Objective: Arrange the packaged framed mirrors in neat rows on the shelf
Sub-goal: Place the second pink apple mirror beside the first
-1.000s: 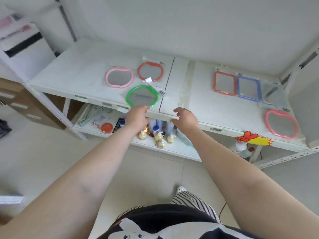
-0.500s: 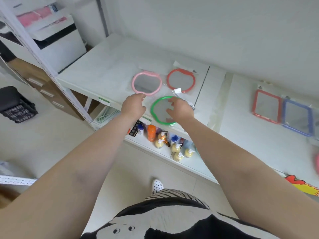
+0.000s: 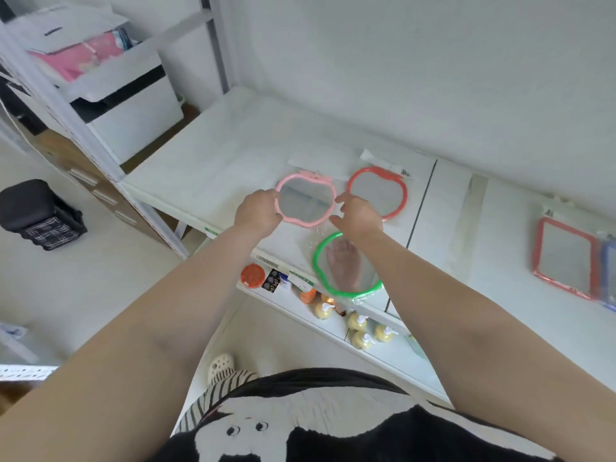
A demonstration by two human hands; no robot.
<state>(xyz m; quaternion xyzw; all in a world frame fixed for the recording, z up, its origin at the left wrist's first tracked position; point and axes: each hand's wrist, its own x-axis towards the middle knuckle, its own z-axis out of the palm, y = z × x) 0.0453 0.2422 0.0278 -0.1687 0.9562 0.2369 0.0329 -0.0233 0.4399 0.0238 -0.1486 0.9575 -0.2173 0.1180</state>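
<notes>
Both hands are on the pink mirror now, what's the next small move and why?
Probably slide the pink mirror a little left and square it beside the red round mirror. The left hand and right hand flank its frame, it sits close to the red one, and the shelf has bare room on that side.

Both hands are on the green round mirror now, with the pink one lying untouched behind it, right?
Not quite. The head view shows the left hand and right hand on the pink round mirror; the green round mirror lies untouched, nearer the shelf's front edge, under the right forearm.
</notes>
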